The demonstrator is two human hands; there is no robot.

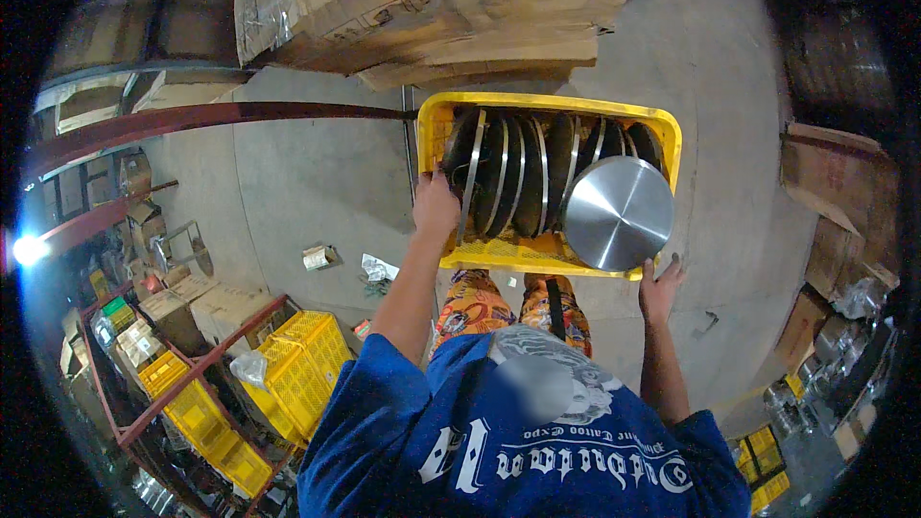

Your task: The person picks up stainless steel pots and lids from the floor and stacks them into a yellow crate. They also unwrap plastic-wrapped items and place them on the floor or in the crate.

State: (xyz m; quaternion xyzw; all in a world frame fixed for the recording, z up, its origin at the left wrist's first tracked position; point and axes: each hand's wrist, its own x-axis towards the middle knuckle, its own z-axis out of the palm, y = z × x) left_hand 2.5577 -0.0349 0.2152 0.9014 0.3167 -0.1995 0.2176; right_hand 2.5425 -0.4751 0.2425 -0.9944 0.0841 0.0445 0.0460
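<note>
A yellow plastic crate [537,254] hung above the concrete floor [307,182], packed with upright metal discs [523,173]; one shiny disc [619,213] leaned at its right end; the left hand [435,206] gripped the crate's left rim; the right hand [660,288] clasped its near right corner.

Grey concrete floor [307,173], cardboard boxes [432,0], red shelving [192,120].

Single head view only, looking steeply down from above the person's own shoulders, close over the blue shirt [518,451] at lower centre. Faces the yellow crate [499,254] at upper centre, concrete floor [297,182] farther below. Fisheye, edges bending toward the rim.
</note>
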